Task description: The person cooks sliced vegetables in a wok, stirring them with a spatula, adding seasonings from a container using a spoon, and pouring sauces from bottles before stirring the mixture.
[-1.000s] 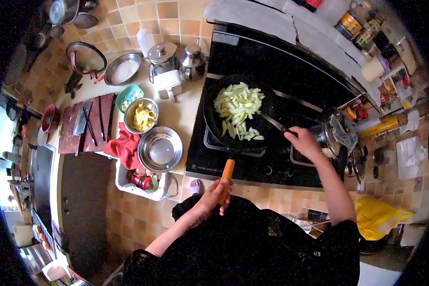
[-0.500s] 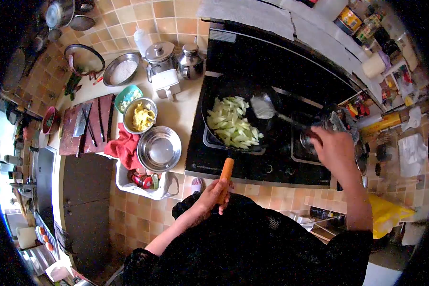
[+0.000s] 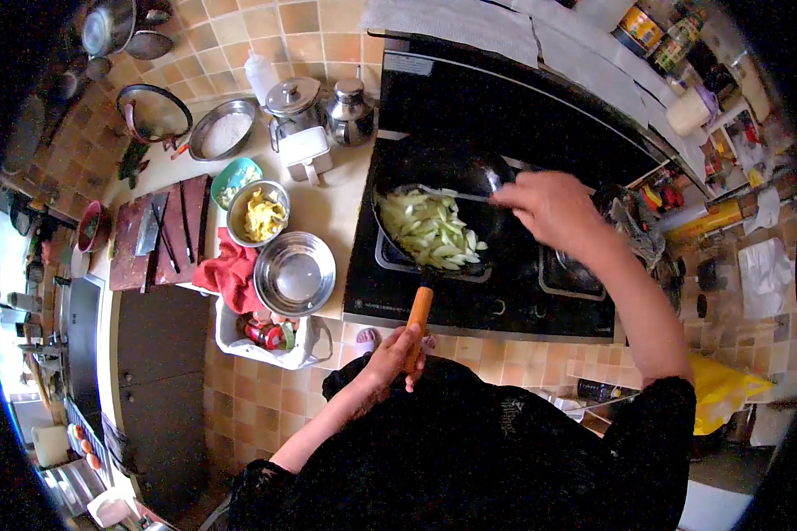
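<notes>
A black wok (image 3: 496,234) stands on the left burner, with pale green vegetable slices (image 3: 434,232) heaped in its left half. My left hand (image 3: 397,356) is closed round the wok's orange wooden handle (image 3: 420,307). Over the wok's right rim, my right hand (image 3: 553,208) grips a metal spatula (image 3: 456,194) by its handle, which the fingers mostly cover. The spatula's shaft points left across the wok, and its blade is at the far edge of the slices, where its outline is hard to make out.
Left of the stove are a steel bowl of yellow pieces (image 3: 264,215), a shiny steel bowl (image 3: 295,274), a red cloth (image 3: 226,264) and a teal bowl (image 3: 237,181). A cleaver (image 3: 148,232) and chopsticks lie on the cutting board (image 3: 129,241). A second burner (image 3: 571,274) is at right.
My right hand has moved left with the spatula, whose blade has gone from the wok's right side to the vegetable slices. My left hand stays on the handle.
</notes>
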The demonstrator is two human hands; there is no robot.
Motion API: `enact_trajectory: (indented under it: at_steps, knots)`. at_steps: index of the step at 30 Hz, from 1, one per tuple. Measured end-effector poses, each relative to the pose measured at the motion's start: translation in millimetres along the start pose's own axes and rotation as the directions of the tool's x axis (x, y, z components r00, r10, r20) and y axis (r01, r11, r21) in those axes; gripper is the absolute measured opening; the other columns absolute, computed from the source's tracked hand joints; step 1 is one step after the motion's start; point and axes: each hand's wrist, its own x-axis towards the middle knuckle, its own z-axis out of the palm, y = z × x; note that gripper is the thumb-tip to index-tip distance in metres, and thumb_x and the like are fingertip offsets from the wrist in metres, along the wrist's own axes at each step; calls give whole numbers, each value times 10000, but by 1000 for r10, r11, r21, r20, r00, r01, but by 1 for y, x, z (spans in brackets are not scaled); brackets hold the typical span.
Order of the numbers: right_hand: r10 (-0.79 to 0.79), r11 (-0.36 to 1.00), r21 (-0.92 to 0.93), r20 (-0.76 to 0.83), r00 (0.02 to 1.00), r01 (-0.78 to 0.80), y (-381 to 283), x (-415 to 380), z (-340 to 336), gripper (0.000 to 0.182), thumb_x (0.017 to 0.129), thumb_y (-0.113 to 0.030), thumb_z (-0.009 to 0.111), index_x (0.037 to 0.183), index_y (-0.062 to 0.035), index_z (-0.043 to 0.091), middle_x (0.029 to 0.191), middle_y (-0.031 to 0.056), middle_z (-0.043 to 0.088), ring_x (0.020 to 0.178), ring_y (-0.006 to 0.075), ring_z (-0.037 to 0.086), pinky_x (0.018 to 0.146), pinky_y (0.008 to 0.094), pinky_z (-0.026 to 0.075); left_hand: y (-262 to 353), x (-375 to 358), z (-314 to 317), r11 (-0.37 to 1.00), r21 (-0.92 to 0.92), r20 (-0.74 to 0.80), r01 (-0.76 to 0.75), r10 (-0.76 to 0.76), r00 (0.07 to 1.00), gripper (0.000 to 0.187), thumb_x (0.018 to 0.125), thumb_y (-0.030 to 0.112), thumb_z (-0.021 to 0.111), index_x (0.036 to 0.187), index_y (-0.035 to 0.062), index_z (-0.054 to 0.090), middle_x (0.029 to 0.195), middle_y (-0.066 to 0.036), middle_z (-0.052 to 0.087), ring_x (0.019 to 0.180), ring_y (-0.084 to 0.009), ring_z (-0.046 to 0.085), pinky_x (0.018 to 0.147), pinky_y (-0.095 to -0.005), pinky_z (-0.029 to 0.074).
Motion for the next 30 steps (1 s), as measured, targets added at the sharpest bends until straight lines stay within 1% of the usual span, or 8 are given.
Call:
enact_trajectory:
  at_steps: [2,8,11,14,17,21,26,30]
  knots:
    - [-107,980,-164,56,993,115,-19,-24,-13,270,811,-79,624,1066,-145,682,880,87,589,849,310,636,662,431,547,1,-1,0,1000,-7,8,1,-1,1000,519,1016,555,426,1157,59,486,717,-55,526,426,-148,491,368,-279,434]
    - [-64,957,-279,87,994,85,-31,-74,-70,348,784,-27,603,1101,-150,674,850,80,551,792,298,588,649,418,518,4,-3,1,1000,3,-6,14,-14,1000,497,1028,530,412,1156,57,490,719,-55,524,428,-149,488,368,-278,434]
    - [32,957,-290,100,994,-2,-20,-90,-103,356,766,-19,617,1092,-148,678,861,88,560,802,306,597,649,426,514,5,-4,2,1000,6,-22,22,-22,1000,493,1032,522,406,1163,55,492,718,-55,519,430,-147,487,369,-279,433]
    - [85,986,-159,211,974,-52,-19,-101,-118,389,746,-8,633,1105,-149,684,871,110,571,800,324,616,659,448,519,6,-4,4,999,6,-35,32,-32,999,497,1034,519,402,1180,52,492,716,-54,515,432,-145,486,371,-278,432]
    - [154,984,-126,267,951,-124,-35,-101,-69,416,734,-10,645,1124,-152,672,886,134,587,798,338,638,664,459,527,8,-4,7,999,24,-47,31,-29,998,504,1036,516,397,1200,48,488,715,-55,516,435,-146,486,373,-279,432]
    - [277,947,-182,55,959,-263,-41,-91,10,368,779,-57,650,1141,-121,644,901,155,608,784,350,652,670,461,538,1,-3,4,1000,-7,-56,27,-28,998,504,1040,511,390,1210,45,482,714,-58,522,436,-149,489,374,-281,433]
    - [469,882,-15,-51,882,-470,-18,-101,-11,316,881,-181,648,1183,-85,645,892,177,689,789,367,679,679,495,539,2,-4,3,1000,-17,-32,23,-23,999,496,1040,510,393,1201,49,477,715,-57,525,436,-147,488,376,-278,433]
    - [595,803,-105,74,801,-587,-7,-92,-19,278,882,-236,655,1107,-72,673,893,187,708,810,367,688,703,498,540,-3,3,-1,1000,4,-13,4,-4,1000,502,1036,522,398,1194,52,475,717,-59,528,435,-149,489,376,-279,437]
